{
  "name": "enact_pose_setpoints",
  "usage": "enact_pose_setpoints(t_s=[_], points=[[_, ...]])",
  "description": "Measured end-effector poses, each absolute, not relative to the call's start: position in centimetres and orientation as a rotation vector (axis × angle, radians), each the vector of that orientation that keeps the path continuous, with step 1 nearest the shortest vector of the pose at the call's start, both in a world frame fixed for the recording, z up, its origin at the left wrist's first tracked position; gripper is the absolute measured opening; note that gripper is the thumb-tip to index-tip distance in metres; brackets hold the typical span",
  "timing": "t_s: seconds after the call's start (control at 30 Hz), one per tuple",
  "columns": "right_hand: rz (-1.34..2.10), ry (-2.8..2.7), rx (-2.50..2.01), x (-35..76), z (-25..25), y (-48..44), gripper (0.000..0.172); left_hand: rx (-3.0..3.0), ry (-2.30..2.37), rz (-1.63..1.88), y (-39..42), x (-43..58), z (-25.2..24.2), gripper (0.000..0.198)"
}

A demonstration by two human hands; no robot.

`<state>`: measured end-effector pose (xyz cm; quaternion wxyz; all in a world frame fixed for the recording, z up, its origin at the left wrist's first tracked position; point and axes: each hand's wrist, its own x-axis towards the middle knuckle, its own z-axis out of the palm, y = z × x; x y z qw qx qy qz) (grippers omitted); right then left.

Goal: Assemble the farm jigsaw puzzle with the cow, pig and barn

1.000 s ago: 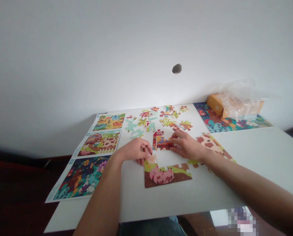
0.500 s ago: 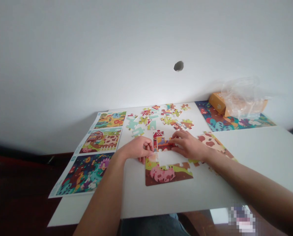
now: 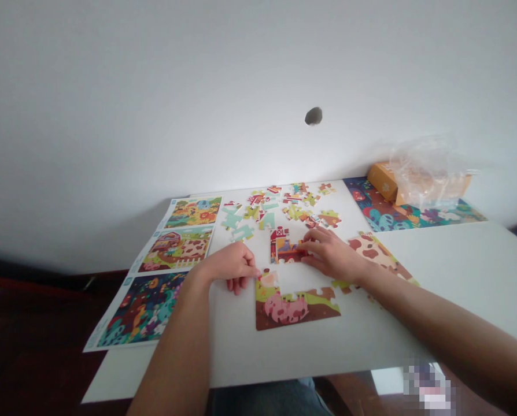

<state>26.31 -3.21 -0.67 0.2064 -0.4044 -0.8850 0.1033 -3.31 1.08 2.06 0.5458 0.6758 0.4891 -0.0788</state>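
Observation:
My right hand (image 3: 332, 256) pinches the right edge of a small joined section showing a red barn (image 3: 281, 245), lying on the white table (image 3: 414, 312). My left hand (image 3: 232, 267) rests curled on the table, its fingertips touching the upper left corner of a joined strip with a pink pig (image 3: 295, 302). Another joined section with brown cow spots (image 3: 373, 249) lies under and beyond my right wrist. Several loose pieces (image 3: 284, 208) are scattered farther back.
A reference sheet with three pictures (image 3: 167, 266) lies along the table's left edge. At the back right a finished dark puzzle (image 3: 397, 215) carries an orange box (image 3: 384, 180) and a clear plastic bag (image 3: 427, 167). A white wall stands behind.
My left hand has slid left and toward me, off the barn section and down to the pig strip's corner. The right hand keeps its hold on the barn section.

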Motion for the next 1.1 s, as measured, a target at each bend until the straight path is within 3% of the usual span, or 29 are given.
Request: enact_pose_setpoints(t_s=[0.1, 0.8, 1.1], points=[[0.28, -2.462, -1.119, 26.2, -0.8, -3.1, 0.027, 1.56, 1.159, -0.305, 1.0, -3.4, 2.0, 0.032], [0.296, -2.511, -1.026, 25.7, -0.7, -3.2, 0.027, 1.724, 1.169, -0.258, 0.4, -1.8, 1.9, 0.041], [0.268, -2.492, -1.045, 25.0, -1.0, -3.4, 0.035, 1.736, 1.15, -0.273, 0.5, -1.9, 1.7, 0.043]])
